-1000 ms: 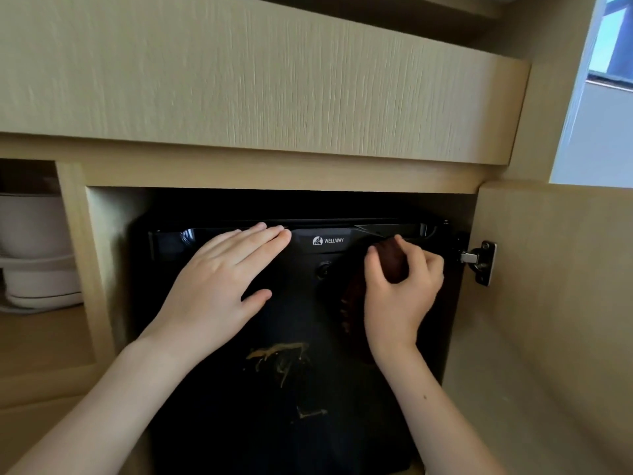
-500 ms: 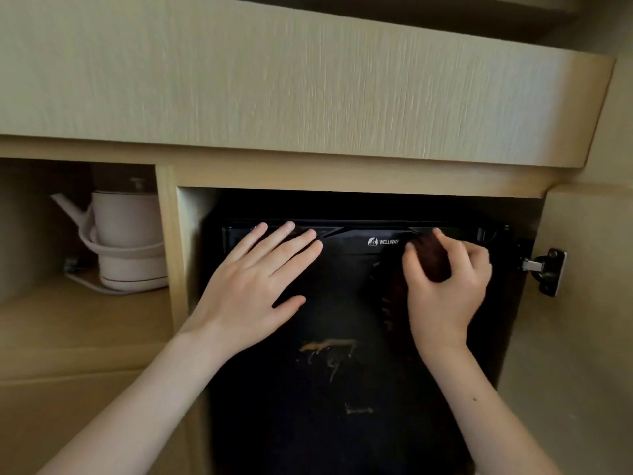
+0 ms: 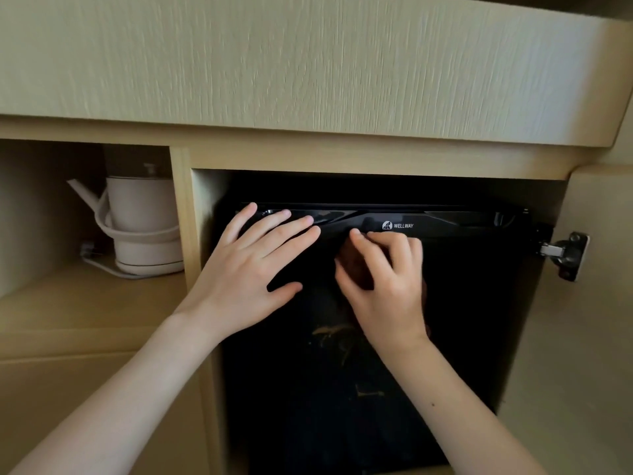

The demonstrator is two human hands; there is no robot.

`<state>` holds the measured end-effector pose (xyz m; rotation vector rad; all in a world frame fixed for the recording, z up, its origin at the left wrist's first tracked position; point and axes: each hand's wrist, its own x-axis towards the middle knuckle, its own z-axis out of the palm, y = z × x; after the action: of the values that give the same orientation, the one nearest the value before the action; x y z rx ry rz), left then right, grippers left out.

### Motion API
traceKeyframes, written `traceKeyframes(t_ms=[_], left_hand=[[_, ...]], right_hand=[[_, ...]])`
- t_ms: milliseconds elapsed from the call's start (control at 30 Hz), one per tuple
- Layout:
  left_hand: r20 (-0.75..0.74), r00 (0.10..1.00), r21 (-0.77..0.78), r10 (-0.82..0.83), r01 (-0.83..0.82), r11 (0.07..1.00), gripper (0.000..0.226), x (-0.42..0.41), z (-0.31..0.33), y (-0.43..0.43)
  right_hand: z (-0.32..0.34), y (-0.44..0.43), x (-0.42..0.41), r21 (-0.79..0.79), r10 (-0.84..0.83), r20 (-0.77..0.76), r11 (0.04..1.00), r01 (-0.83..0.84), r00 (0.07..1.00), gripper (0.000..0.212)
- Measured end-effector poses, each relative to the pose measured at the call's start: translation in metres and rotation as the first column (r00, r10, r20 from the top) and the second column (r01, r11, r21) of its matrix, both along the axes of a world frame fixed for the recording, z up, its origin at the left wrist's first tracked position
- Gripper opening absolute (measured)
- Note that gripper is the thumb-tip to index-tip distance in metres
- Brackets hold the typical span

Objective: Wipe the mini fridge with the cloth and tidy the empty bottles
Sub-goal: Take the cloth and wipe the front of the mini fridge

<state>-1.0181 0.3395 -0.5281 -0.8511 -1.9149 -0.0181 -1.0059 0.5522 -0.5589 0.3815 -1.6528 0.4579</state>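
Cloth point(image 3: 358, 265), dark reddish-brown and bunched, sits pressed against the upper front of the black mini fridge point(image 3: 462, 320), just below the glossy top strip and a little left of the white WELLWAY logo point(image 3: 398, 225). Only a small patch of it shows, in the gap between thumb and forefinger of the right hand point(image 3: 387, 289); the rest is hidden under the palm. That hand's fingers point(image 3: 394, 248) curl down over the top of the cloth with their tips at the lower edge of the strip, while the thumb hooks in from the left, so the cloth is gripped between them and held on the door

Beside it the left hand point(image 3: 251, 269) lies flat on the door's upper left part, fingers straight and spread, holding nothing; its fingertips reach onto the glossy strip and its thumb points toward the cloth without touching it. The 2 hands are near but apart

Lower on the door, below the right wrist, pale yellowish smears point(image 3: 334, 334) mark the black surface, with a smaller streak point(image 3: 368, 394) further down

The mini fridge stands inside a light wood cabinet point(image 3: 308, 156). The cabinet door point(image 3: 582, 354) is swung open at the right, its metal hinge point(image 3: 565, 255) beside the fridge's top right corner. In the compartment to the left stands a pale electric kettle point(image 3: 140, 217) on its base
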Motion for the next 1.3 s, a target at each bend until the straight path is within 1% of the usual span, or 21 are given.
traceKeyframes(t_ms=[67, 133, 200, 267, 333, 400, 500, 533, 567, 633, 700, 767, 833, 867, 933, 1033, 1100, 1133, 1167, 1233, 1300], left_hand=[[-0.010, 1.000, -0.030, 0.001, -0.002, 1.000, 0.078, 0.001, 0.001, -0.005], [-0.017, 1.000, -0.043, 0.000, -0.001, 0.999, 0.074, 0.002, 0.001, -0.010], [-0.028, 1.000, -0.038, -0.002, 0.001, 0.999, 0.068, 0.003, -0.001, -0.017], [-0.026, 1.000, -0.029, 0.001, -0.002, 1.000, 0.066, 0.004, -0.005, -0.023], [-0.024, 1.000, -0.031, -0.001, 0.001, 1.000, 0.065, 0.004, -0.007, -0.024], [-0.026, 1.000, -0.028, -0.008, 0.008, 1.000, 0.065, 0.004, -0.009, -0.023], [-0.026, 1.000, -0.004, -0.015, 0.015, 1.000, 0.065, 0.005, -0.009, -0.022], [-0.025, 1.000, -0.004, -0.018, 0.018, 1.000, 0.065, 0.005, -0.009, -0.022], [-0.023, 1.000, -0.006, -0.020, 0.020, 1.000, 0.065, 0.005, -0.009, -0.022], [-0.015, 1.000, -0.005, -0.021, 0.021, 1.000, 0.064, 0.006, -0.009, -0.021], [-0.011, 1.000, 0.008, -0.020, 0.020, 1.000, 0.063, 0.007, -0.010, -0.020], [-0.012, 1.000, 0.016, -0.024, 0.025, 1.000, 0.062, 0.007, -0.012, -0.018], [-0.013, 1.000, 0.024, -0.027, 0.027, 0.999, 0.061, 0.006, -0.013, -0.018], [-0.012, 1.000, 0.028, -0.028, 0.028, 0.999, 0.061, 0.006, -0.013, -0.018], [-0.005, 1.000, 0.032, -0.031, 0.031, 0.999, 0.061, 0.005, -0.014, -0.017], [0.000, 0.999, 0.040, -0.034, 0.034, 0.999, 0.061, 0.004, -0.015, -0.017], [-0.001, 0.999, 0.041, -0.033, 0.033, 0.999, 0.061, 0.004, -0.016, -0.017], [-0.002, 0.999, 0.040, -0.033, 0.033, 0.999, 0.061, 0.004, -0.016, -0.016], [-0.003, 0.999, 0.038, -0.034, 0.034, 0.999, 0.060, 0.005, -0.016, -0.016], [-0.004, 0.999, 0.028, -0.039, 0.039, 0.999, 0.059, 0.005, -0.016, -0.017], [-0.015, 0.999, 0.016, -0.039, 0.039, 0.999, 0.058, 0.005, -0.018, -0.019]], right_hand=[[0.010, 0.017, 0.002, -0.126, -0.026, -0.004, 0.992, 0.025, 1.000, 0.036], [0.016, 0.026, 0.004, -0.250, -0.013, 0.038, 0.968, 0.023, 0.999, 0.038], [0.016, 0.024, 0.006, -0.316, 0.015, 0.055, 0.949, 0.003, 0.998, 0.040], [0.010, 0.015, 0.004, -0.258, -0.011, 0.033, 0.966, 0.019, 0.999, 0.036], [-0.002, 0.005, -0.001, -0.131, -0.024, 0.006, 0.991, 0.025, 1.000, 0.030], [-0.023, 0.001, -0.002, 0.031, 0.012, 0.022, 0.999, -0.013, 1.000, 0.030], [-0.057, 0.013, 0.002, 0.294, 0.012, 0.095, 0.955, -0.039, 0.995, 0.033], [-0.060, 0.021, 0.003, 0.317, 0.002, 0.106, 0.948, -0.035, 0.994, 0.032], [-0.057, 0.030, 0.003, 0.296, -0.006, 0.104, 0.955, -0.025, 0.995, 0.031], [-0.042, 0.043, 0.004, 0.167, -0.023, 0.068, 0.986, 0.012, 0.997, 0.030], [-0.027, 0.050, 0.004, 0.057, -0.088, 0.041, 0.995, 0.086, 0.995, 0.031], [-0.021, 0.049, 0.004, 0.006, -0.130, 0.024, 0.991, 0.130, 0.991, 0.033], [-0.026, 0.041, 0.002, -0.031, -0.109, 0.010, 0.993, 0.110, 0.994, 0.032], [-0.032, 0.037, 0.002, -0.018, -0.094, 0.006, 0.995, 0.094, 0.996, 0.031], [-0.050, 0.030, 0.001, 0.094, -0.054, 0.024, 0.994, 0.052, 0.998, 0.030], [-0.092, 0.034, 0.004, 0.331, -0.020, 0.125, 0.943, -0.023, 0.992, 0.029], [-0.102, 0.044, 0.007, 0.407, -0.019, 0.187, 0.912, -0.060, 0.982, 0.029], [-0.098, 0.048, 0.007, 0.391, -0.015, 0.192, 0.918, -0.063, 0.981, 0.029], [-0.088, 0.050, 0.008, 0.336, -0.005, 0.178, 0.940, -0.056, 0.984, 0.029], [-0.060, 0.049, 0.009, 0.165, 0.007, 0.104, 0.986, -0.024, 0.995, 0.029], [-0.035, 0.046, 0.008, 0.071, -0.038, 0.026, 0.997, 0.036, 0.999, 0.030]])
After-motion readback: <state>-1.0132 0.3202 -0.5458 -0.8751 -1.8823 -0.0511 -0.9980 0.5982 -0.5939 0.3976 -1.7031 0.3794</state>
